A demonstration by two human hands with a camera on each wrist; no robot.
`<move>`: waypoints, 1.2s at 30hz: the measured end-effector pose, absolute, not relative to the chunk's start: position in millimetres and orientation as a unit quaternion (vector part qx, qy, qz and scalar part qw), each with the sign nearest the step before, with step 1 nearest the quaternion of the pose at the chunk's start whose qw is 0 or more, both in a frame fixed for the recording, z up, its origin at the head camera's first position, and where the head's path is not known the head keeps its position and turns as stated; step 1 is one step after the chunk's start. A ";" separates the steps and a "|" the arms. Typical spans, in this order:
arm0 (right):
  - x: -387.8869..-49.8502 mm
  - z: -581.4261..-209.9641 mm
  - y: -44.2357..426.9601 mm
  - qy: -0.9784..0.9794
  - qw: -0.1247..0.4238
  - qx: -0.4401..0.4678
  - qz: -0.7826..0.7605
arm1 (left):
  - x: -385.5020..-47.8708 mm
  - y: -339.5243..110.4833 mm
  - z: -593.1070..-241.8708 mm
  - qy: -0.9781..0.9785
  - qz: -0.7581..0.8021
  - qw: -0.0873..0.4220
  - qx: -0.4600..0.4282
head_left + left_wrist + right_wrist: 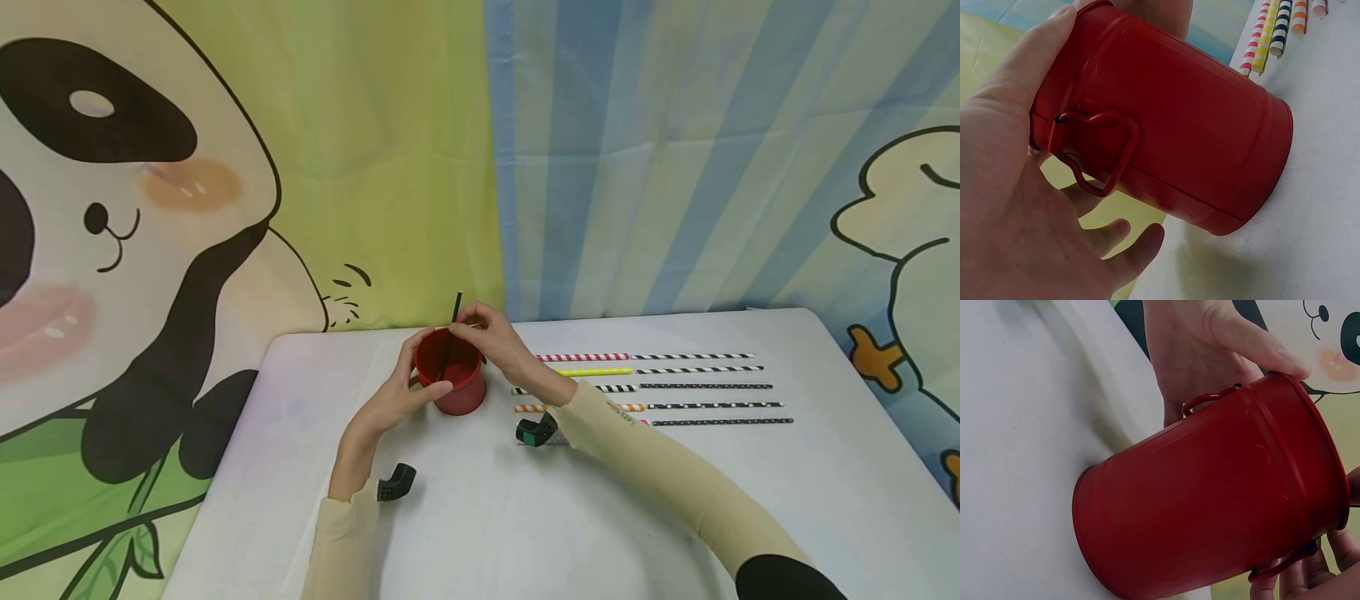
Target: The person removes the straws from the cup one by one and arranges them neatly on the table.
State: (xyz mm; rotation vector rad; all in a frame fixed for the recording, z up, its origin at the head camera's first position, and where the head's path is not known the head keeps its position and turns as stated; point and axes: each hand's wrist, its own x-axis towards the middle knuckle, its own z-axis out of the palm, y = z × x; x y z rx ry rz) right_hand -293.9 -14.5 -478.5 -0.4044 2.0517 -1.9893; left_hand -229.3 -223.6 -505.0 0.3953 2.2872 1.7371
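Observation:
A red metal bucket with small side handles stands on the white table. My left hand holds it at the near left of the rim, the thumb lying along the rim. In the left wrist view, the other fingers of the left hand spread below a wire handle. A thin black straw leans inside the bucket, its top above the rim. My right hand pinches the straw at the far right of the rim. In the right wrist view, the right hand is partly hidden behind the bucket.
To the right, several patterned paper straws lie in rows: pink striped, yellow, orange striped and black-and-white. The right forearm passes over some of them. Behind the table hangs a printed curtain.

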 end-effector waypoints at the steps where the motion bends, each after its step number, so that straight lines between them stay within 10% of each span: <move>1: -293.9 -478.3 -14.6 0.705 0.127 -0.140 -0.683 | -229.2 -223.7 -504.8 0.783 0.595 0.121 0.135; 36: -281.2 -442.0 1.3 0.709 0.100 -0.178 -0.675 | -228.5 -222.6 -503.8 0.774 0.606 0.121 0.136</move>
